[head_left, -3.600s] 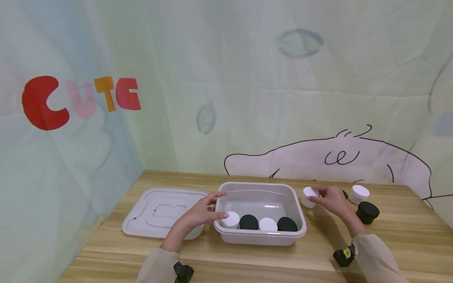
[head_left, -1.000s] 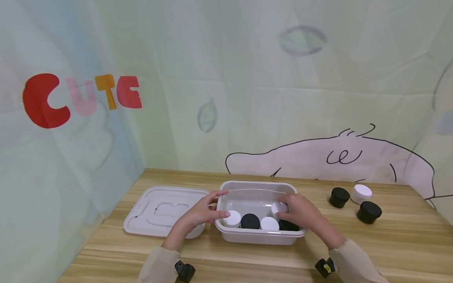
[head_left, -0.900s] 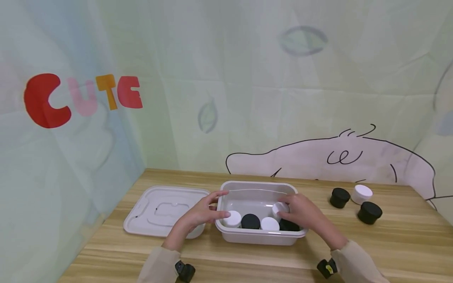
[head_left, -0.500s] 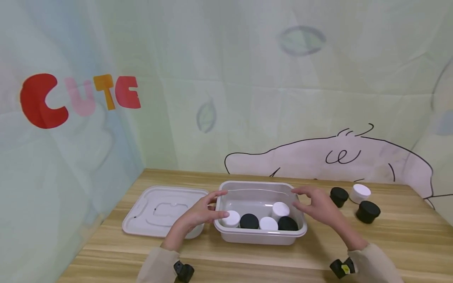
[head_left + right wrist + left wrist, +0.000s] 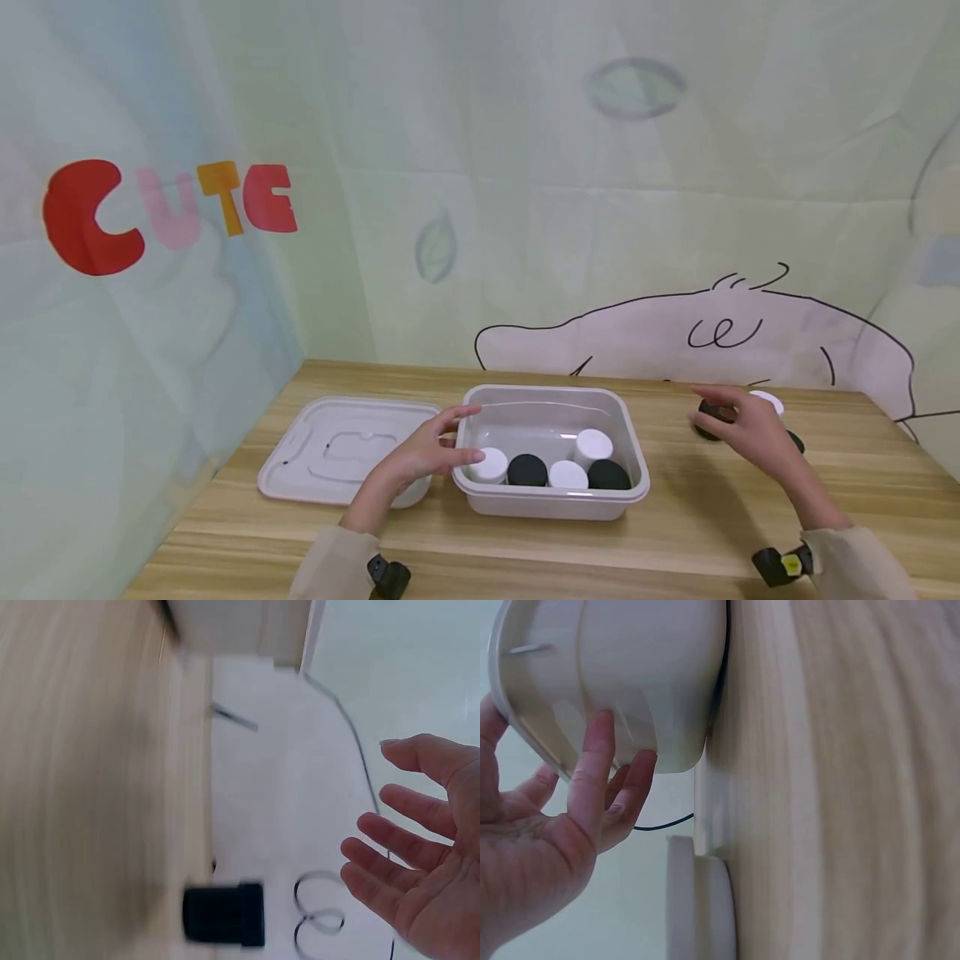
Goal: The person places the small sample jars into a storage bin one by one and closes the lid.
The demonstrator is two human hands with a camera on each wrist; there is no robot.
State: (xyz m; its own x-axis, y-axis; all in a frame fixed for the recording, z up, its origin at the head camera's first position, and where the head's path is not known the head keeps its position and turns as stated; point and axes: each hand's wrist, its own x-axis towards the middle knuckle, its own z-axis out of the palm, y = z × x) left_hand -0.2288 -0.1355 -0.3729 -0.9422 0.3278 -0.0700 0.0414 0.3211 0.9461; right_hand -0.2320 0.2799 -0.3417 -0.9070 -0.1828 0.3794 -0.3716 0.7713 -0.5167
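With the box (image 5: 555,505) as the clock's centre and twelve at its far side, the nearest black jar (image 5: 708,409) is seen between two and three o'clock on the table (image 5: 570,558), upright and partly hidden. The right hand (image 5: 756,432) is held about it in the head view, thumb and fingers apart; a gap is shown by the right wrist view, so nothing is gripped. At nine o'clock the box's rim is held by the left hand (image 5: 423,450), thumb over the edge, two fingers pressed to the outer wall.

The jar is judged light, stiff and rather smooth, hardly fragile; it is best taken by its sides, just under the wider cap, between thumb and fingertips. The box appears to be thin plastic, easily shifted unless steadied.

Inside the box, jars are lined along the six o'clock wall: white (image 5: 491,467), black (image 5: 527,471), white (image 5: 567,475), black (image 5: 609,475). One more white jar (image 5: 593,447) is stood behind the last two. Beyond the right hand, a white jar (image 5: 768,402) and a black one (image 5: 797,442) are partly covered. The lid (image 5: 300,458) is laid flat at nine o'clock.
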